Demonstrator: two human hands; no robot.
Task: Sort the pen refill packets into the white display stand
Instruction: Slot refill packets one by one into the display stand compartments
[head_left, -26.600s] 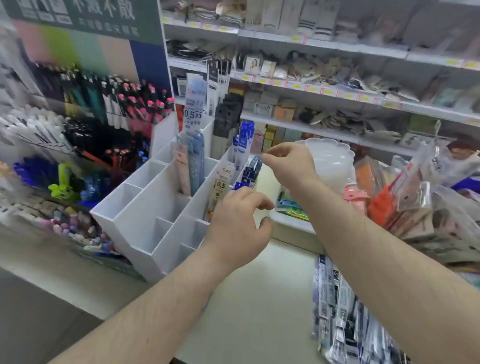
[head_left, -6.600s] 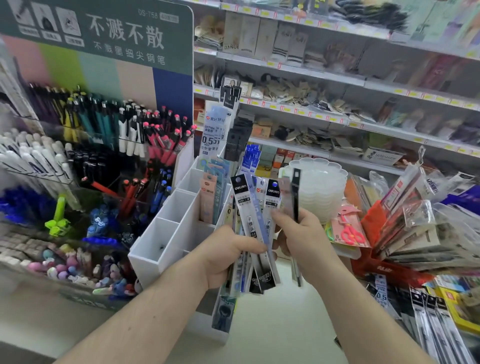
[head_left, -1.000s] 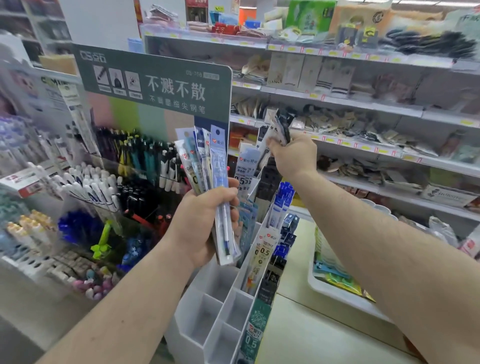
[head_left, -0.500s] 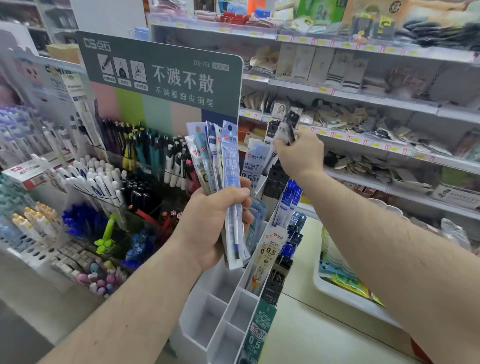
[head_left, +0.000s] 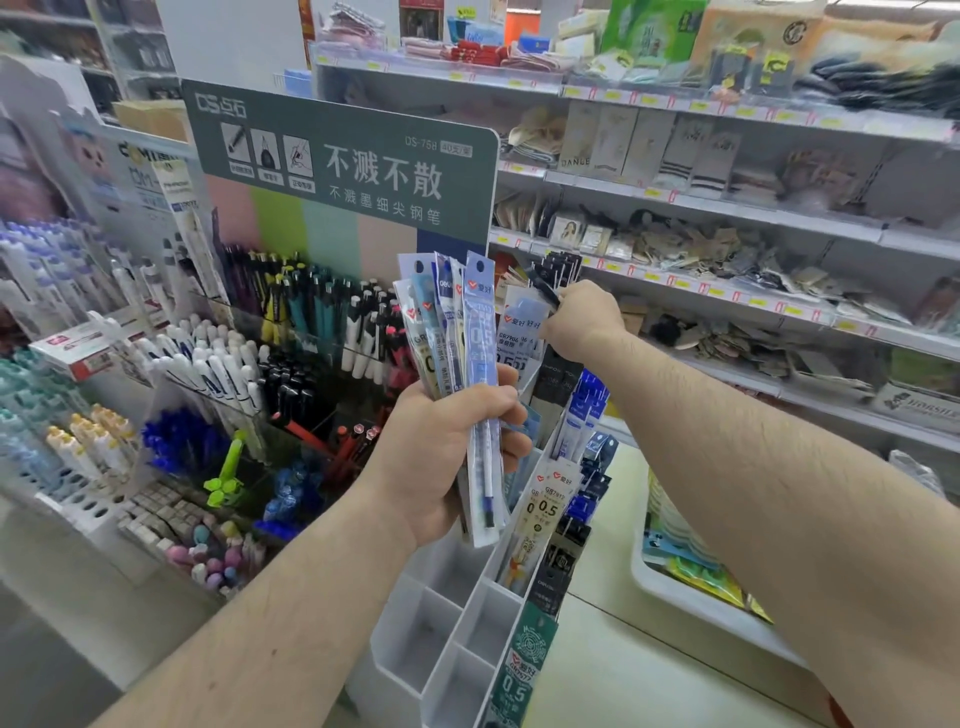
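refill packets (head_left: 460, 332) fanned above left hand (head_left: 447, 457) grip, right hand (head_left: 584, 319) apparently pinching dark packet (head_left: 543, 286)

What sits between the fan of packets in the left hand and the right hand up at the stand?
In the head view, a pale packet standing in the white display stand fills the gap between the fan and the right hand.

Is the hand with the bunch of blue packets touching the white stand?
Apart. In the head view the left hand grips the fanned blue refill packets above the white plastic display stand, with open compartments visible below it.
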